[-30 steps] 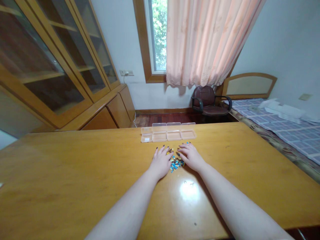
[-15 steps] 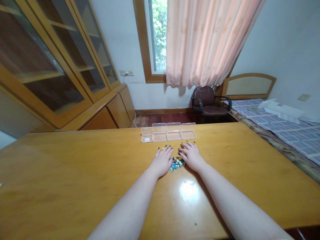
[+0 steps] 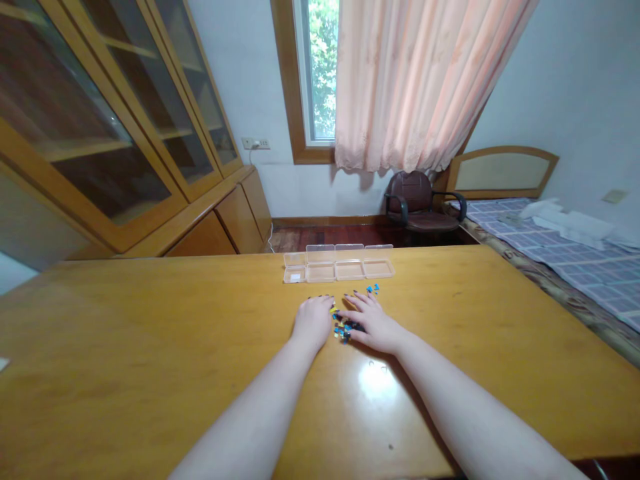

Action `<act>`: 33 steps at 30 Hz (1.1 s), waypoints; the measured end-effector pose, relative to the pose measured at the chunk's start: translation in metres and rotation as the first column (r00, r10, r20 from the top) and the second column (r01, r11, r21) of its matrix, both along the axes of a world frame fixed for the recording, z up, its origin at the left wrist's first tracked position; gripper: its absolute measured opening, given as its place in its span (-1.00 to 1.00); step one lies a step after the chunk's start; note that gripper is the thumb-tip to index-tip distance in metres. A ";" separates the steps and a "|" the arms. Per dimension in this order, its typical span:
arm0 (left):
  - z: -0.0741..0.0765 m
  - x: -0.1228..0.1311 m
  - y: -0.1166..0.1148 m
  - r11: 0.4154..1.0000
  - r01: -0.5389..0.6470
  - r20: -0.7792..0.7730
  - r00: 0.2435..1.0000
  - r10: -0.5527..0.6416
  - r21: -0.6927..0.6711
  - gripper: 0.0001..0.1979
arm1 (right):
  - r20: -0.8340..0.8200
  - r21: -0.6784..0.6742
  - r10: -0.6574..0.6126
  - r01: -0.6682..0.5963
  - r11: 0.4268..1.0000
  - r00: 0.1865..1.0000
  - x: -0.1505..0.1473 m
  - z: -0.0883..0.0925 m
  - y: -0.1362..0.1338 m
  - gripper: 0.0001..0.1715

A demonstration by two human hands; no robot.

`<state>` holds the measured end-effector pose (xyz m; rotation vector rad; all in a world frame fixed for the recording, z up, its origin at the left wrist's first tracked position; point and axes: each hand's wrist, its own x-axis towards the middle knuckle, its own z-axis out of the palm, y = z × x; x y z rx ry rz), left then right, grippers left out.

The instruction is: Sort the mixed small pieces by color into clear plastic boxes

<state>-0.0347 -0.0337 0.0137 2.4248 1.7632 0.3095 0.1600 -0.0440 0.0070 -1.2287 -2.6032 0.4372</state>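
While small coloured pieces [image 3: 341, 331] lie piled on the worktop [image 3: 150, 347] between hands, right hand [image 3: 375, 326] has fingers spread over them, left hand [image 3: 313, 321] curls alongside, grip unclear; likely light, stiff, slippery; best pinched by edges.

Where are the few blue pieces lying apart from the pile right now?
In the head view, the blue pieces lie on the table just beyond the right hand, between it and the rightmost clear box.
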 end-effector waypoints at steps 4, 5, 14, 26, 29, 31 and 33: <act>0.008 -0.001 -0.002 1.000 0.014 -0.041 0.999 -0.014 -0.002 -0.73 | 0.051 -0.005 -0.040 0.040 0.999 0.998 -0.002 -0.003 0.001 -0.44; 0.010 0.000 -0.004 1.000 0.010 -0.058 0.998 -0.010 -0.003 -0.74 | 0.060 -0.001 -0.071 0.071 0.997 0.996 -0.001 -0.004 0.002 -0.45; 0.020 0.012 -0.025 1.000 -0.002 -0.167 0.986 0.000 -0.013 -0.74 | 0.016 0.050 -0.225 0.224 0.973 0.974 0.006 -0.005 0.008 -0.54; 0.004 0.016 -0.021 0.999 0.040 -0.116 0.992 -0.044 -0.032 -0.66 | -0.084 0.025 -0.073 0.075 0.997 0.994 0.006 -0.001 0.005 -0.61; 0.002 0.016 -0.020 0.998 0.045 -0.113 0.992 -0.050 -0.044 -0.64 | -0.048 0.034 -0.124 0.125 0.992 0.991 0.006 -0.002 0.006 -0.54; 0.000 0.015 -0.019 0.998 0.047 -0.106 0.993 -0.052 -0.049 -0.63 | -0.039 0.028 -0.126 0.127 0.991 0.991 0.007 -0.002 0.006 -0.56; -0.003 0.015 -0.017 0.998 0.046 -0.097 0.994 -0.051 -0.049 -0.62 | -0.049 0.022 -0.123 0.124 0.992 0.991 0.007 -0.002 0.005 -0.61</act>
